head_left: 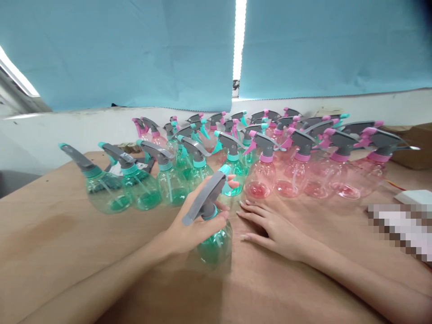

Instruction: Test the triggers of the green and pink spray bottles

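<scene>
My left hand (pixel 195 218) is wrapped round the neck of a green spray bottle (pixel 216 245) with a grey and teal trigger head. The bottle stands near the middle of the table, its nozzle facing away from me. To its right, my right hand (pixel 270 227) lies on the tabletop with fingers spread, holding nothing. Just beyond that hand stands a pink spray bottle (pixel 260 180). Behind my left hand is another green spray bottle (pixel 170 184), part of a row of several.
Green bottles line the left and several pink spray bottles (pixel 319 177) the right of the wooden table (pixel 60 256), with mixed rows behind. At the right are a cardboard box (pixel 413 146) and a white object (pixel 415 196). Blue cloth (pixel 135 54) hangs at the back.
</scene>
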`<state>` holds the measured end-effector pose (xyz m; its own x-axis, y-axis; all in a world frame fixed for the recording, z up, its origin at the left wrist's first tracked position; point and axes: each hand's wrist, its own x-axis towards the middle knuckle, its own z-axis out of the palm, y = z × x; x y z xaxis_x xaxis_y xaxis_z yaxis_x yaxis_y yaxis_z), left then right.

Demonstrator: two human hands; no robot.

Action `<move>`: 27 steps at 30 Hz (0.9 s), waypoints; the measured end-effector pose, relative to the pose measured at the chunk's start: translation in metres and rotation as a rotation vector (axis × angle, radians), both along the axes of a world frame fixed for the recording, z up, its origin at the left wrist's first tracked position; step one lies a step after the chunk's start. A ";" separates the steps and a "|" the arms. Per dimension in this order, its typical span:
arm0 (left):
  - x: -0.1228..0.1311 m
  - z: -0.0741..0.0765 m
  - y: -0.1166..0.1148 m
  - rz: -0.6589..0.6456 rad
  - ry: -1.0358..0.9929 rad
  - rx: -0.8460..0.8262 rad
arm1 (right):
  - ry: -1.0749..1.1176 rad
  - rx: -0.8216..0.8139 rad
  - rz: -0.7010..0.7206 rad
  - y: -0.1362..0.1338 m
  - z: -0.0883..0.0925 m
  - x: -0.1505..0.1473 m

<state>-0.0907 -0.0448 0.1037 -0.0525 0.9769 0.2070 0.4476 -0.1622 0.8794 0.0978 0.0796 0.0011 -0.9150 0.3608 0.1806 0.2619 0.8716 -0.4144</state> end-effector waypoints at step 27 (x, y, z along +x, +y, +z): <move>0.001 0.000 0.000 0.056 0.044 0.015 | 0.021 0.002 -0.002 0.000 -0.001 0.000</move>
<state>-0.0901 -0.0448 0.1040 -0.0972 0.9696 0.2247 0.4945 -0.1489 0.8563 0.0980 0.0792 -0.0002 -0.9102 0.3626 0.2001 0.2553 0.8717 -0.4183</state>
